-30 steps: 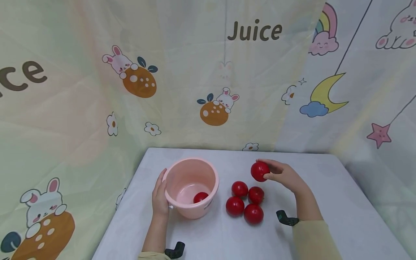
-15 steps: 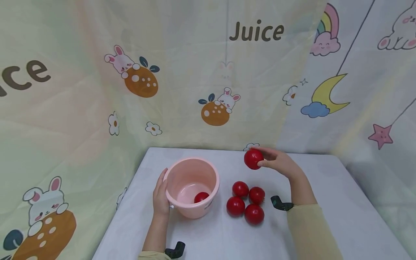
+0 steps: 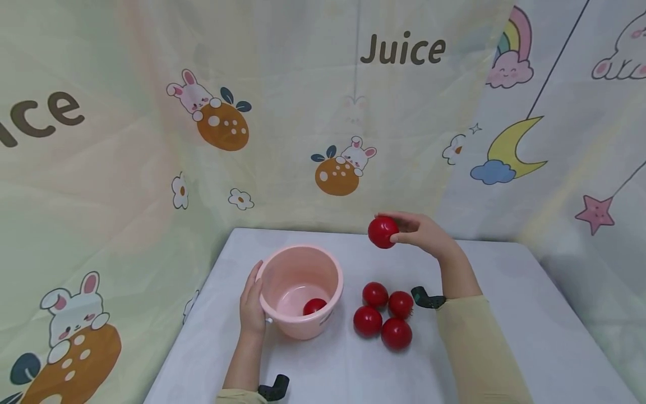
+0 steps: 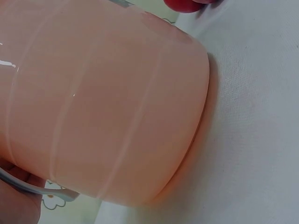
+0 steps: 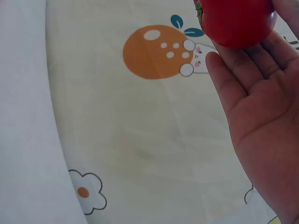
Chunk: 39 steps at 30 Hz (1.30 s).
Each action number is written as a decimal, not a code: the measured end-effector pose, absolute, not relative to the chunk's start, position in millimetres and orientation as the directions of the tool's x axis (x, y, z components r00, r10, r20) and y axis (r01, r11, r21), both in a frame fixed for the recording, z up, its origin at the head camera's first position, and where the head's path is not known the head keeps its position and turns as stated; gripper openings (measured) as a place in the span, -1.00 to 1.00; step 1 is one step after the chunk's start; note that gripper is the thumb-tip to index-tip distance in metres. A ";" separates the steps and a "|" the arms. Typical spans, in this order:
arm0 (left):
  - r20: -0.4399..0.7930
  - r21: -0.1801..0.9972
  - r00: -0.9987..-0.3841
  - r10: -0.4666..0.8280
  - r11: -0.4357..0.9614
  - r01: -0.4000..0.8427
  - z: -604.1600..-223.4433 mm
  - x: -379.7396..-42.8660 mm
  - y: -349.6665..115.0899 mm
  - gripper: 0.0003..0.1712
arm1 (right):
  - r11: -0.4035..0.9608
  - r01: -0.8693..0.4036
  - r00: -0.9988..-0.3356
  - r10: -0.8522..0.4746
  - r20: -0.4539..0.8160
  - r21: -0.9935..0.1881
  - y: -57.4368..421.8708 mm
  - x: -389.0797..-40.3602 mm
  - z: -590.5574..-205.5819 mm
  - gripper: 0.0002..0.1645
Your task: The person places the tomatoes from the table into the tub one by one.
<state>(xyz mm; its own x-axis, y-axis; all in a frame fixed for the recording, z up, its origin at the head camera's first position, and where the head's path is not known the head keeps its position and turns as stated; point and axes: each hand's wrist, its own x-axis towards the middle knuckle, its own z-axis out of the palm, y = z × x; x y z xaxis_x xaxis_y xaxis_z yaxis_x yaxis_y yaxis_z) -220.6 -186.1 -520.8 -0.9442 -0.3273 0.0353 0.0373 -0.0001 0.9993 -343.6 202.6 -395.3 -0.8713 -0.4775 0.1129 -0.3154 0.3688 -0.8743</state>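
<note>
Glossy round red tomato [image 3: 382, 232] sits pinched in the right hand's [image 3: 421, 233] grip; the left hand [image 3: 250, 306] cups the smooth pink plastic bucket [image 3: 301, 292] on a white cloth worktop [image 3: 504, 314], cartoon curtains [image 3: 126, 140] behind.

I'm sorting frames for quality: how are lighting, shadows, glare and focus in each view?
Head view: soft even light, faint shadows under the four tomatoes, edges bowed by the wide lens. Left wrist: pink bucket fills the frame, thin glare streaks, soft focus. Right wrist: held tomato cropped, with a small highlight; right hand slightly soft.
</note>
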 end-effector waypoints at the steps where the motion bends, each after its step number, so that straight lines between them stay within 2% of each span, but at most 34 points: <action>1: 0.037 0.999 -0.944 -0.327 -0.001 0.039 -520.5 -220.7 -186.2 -0.55 | 0.367 -0.313 -0.869 -0.483 0.108 -0.876 200.0 -344.7 -393.2 -0.24; 7: 0.030 0.999 -0.944 -0.329 -0.011 0.036 -517.4 -221.1 -184.4 -0.55 | 0.327 -0.345 -0.814 -0.572 0.107 -0.880 181.1 -354.1 -383.1 -0.23; 17: 0.027 0.999 -0.943 -0.332 -0.015 0.034 -518.8 -221.2 -182.0 -0.55 | 0.276 -0.412 -0.659 -0.749 0.075 -0.868 143.4 -369.4 -376.2 -0.31; 26: 0.021 1.000 -0.940 -0.342 -0.011 0.027 -518.9 -219.4 -182.3 -0.55 | 0.302 -0.405 -0.502 -0.862 -0.067 -0.863 93.5 -376.8 -365.8 -0.32; 39: 0.008 0.999 -0.942 -0.336 -0.033 0.020 -520.9 -220.4 -183.3 -0.51 | 0.421 -0.434 -0.395 -0.884 -0.251 -0.797 22.1 -378.3 -367.7 -0.35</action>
<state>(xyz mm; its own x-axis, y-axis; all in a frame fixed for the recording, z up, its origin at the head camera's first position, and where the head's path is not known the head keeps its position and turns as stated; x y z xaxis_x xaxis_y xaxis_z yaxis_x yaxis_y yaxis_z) -220.4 -183.3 -520.9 -0.9419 -0.3358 0.0079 0.0202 -0.0333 0.9992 -378.3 22.1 -367.7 -0.3949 -0.8836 -0.2515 -0.4337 0.4206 -0.7969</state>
